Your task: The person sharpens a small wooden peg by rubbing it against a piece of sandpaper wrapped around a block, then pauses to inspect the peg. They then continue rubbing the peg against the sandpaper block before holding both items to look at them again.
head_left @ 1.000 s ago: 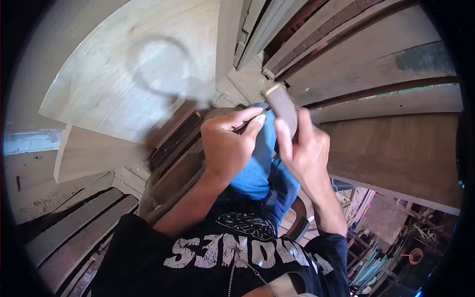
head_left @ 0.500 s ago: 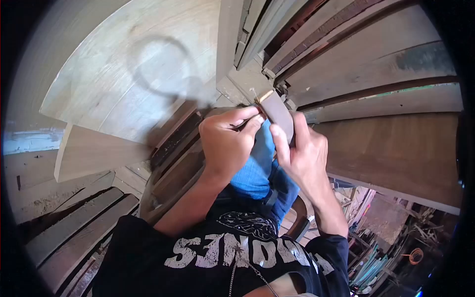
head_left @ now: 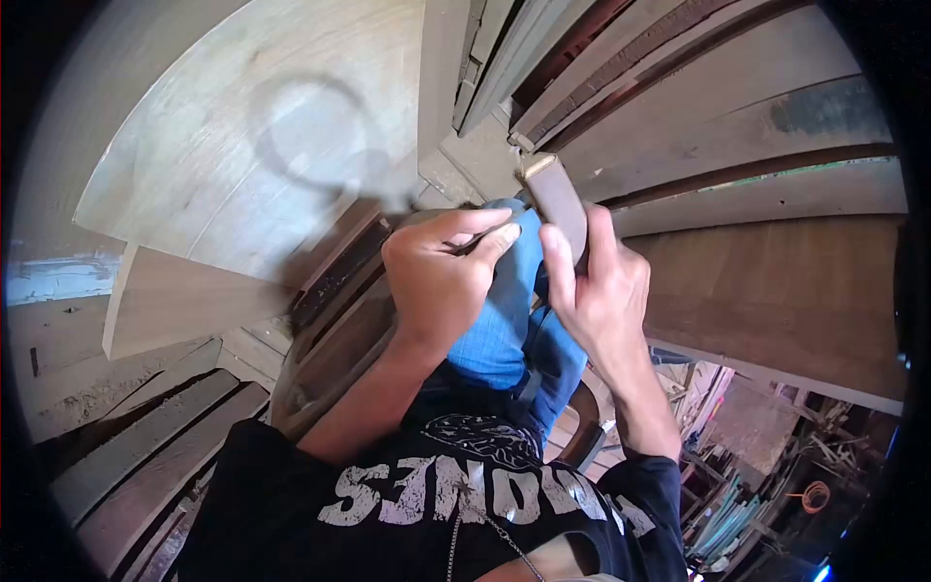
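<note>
My right hand (head_left: 603, 281) grips a flat brown sanding block (head_left: 560, 202) from its lower end, thumb on the near side and fingers round the far side. The block is tilted, and its narrow top end shows a pale tan edge. To the left, my left hand (head_left: 441, 272) is closed, with thumb and forefinger brought together in a pinch near the block but apart from it. Whatever may be between those fingertips is hidden or too small to name. Both hands are above my knees in blue jeans (head_left: 495, 339).
A large pale curved wooden panel (head_left: 262, 145) stands at the upper left, with a shadow on it. Wooden boards (head_left: 718, 126) are stacked at the upper right, above a broad brown plank (head_left: 776, 310). Scrap wood and an orange coil (head_left: 815, 498) lie at the lower right.
The sanding block has moved up and right with my right hand, away from my left fingertips. My left hand has shifted slightly left.
</note>
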`<state>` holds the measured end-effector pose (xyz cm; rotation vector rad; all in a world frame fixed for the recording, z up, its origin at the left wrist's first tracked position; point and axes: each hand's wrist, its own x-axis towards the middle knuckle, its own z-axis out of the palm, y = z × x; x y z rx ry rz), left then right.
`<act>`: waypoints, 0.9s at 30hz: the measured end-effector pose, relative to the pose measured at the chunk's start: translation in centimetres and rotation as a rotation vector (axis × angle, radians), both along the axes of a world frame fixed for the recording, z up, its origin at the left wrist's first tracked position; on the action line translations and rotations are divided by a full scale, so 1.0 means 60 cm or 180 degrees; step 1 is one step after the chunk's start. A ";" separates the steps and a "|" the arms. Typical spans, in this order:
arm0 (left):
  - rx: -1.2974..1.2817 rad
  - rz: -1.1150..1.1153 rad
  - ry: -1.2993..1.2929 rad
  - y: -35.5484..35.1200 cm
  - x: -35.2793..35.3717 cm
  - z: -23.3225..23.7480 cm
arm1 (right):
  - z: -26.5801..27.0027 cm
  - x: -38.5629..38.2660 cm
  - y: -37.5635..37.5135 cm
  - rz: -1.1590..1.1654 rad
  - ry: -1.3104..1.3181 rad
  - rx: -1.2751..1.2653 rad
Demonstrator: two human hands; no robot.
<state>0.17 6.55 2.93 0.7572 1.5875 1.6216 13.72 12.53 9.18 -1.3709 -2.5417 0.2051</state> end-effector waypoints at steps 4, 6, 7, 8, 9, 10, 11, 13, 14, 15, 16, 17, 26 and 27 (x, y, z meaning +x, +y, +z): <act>-0.0038 0.0007 -0.0204 0.002 0.001 -0.009 | -0.003 0.003 -0.011 0.0230 -0.0046 -0.0069; 0.0054 0.0067 -0.0045 0.001 0.001 -0.003 | -0.006 0.004 -0.002 0.0008 0.0018 -0.0053; -0.0037 0.0016 -0.0036 -0.001 -0.001 -0.005 | -0.003 0.000 -0.012 0.0088 0.0069 -0.0011; -0.0135 -0.0050 -0.0035 -0.002 -0.003 -0.008 | -0.008 0.000 -0.018 0.0303 0.0099 0.0059; -0.0197 -0.0084 -0.0006 -0.003 -0.004 -0.010 | -0.007 0.001 -0.014 0.0271 0.0017 -0.0003; -0.0193 -0.0108 -0.0021 -0.002 0.000 -0.010 | -0.005 0.003 -0.011 0.0236 -0.0075 -0.0058; -0.0093 -0.0032 -0.0156 0.000 0.006 -0.010 | -0.001 0.004 -0.012 0.0238 -0.0094 -0.0056; -0.0009 0.0010 -0.0167 -0.001 0.001 -0.004 | 0.000 -0.003 -0.013 0.0039 -0.0104 -0.0062; -0.0007 0.0017 -0.0150 0.000 -0.001 -0.005 | -0.007 -0.004 -0.016 0.0258 0.0113 0.0106; 0.0019 0.0068 -0.0216 0.001 0.000 -0.006 | -0.003 -0.002 -0.016 0.0222 -0.0013 -0.0003; 0.0050 0.0109 -0.0293 0.002 0.003 -0.008 | 0.003 0.001 -0.015 0.0175 -0.0152 -0.0109; 0.0080 0.0101 -0.0399 0.002 0.007 -0.007 | -0.002 0.006 -0.009 0.0084 -0.0105 -0.0017; 0.0055 0.0181 -0.0209 0.003 0.002 0.000 | -0.007 -0.001 -0.018 0.0183 0.0158 0.0181; 0.0062 0.0160 -0.0113 0.001 0.001 -0.003 | -0.008 -0.001 -0.017 0.0179 0.0160 0.0171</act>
